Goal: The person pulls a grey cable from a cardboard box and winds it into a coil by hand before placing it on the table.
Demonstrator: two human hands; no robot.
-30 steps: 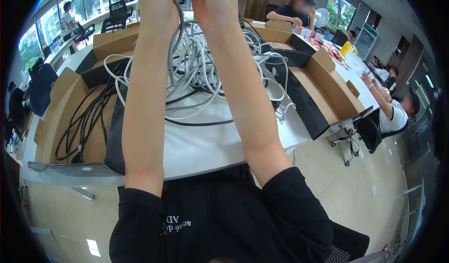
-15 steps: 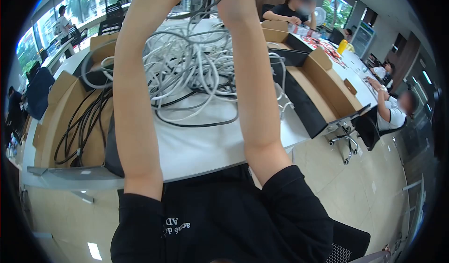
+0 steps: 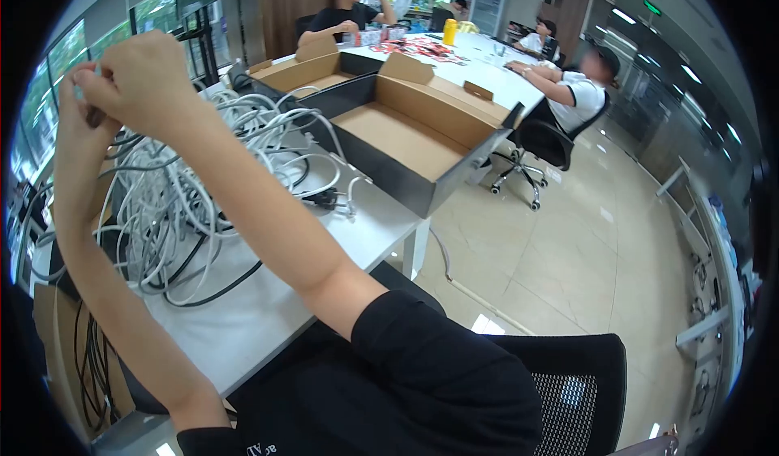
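Cables [image 3: 170, 204] lie tangled across the worktop [image 3: 235, 326], loops running every way without one long axis, a white plug [image 3: 347, 208] pointing toward the near edge, while above them the left hand [image 3: 88, 115] and right hand [image 3: 146, 75] meet, each grip curled closed, its contents hidden.

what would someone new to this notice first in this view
The eye would likely go first to the big tangle of white and grey cables heaped on the white table, with the two hands raised together at its far left, the right hand against the left hand. Next might come the open black box with its brown inside, just right of the tangle, and the yellow bottle farther back.
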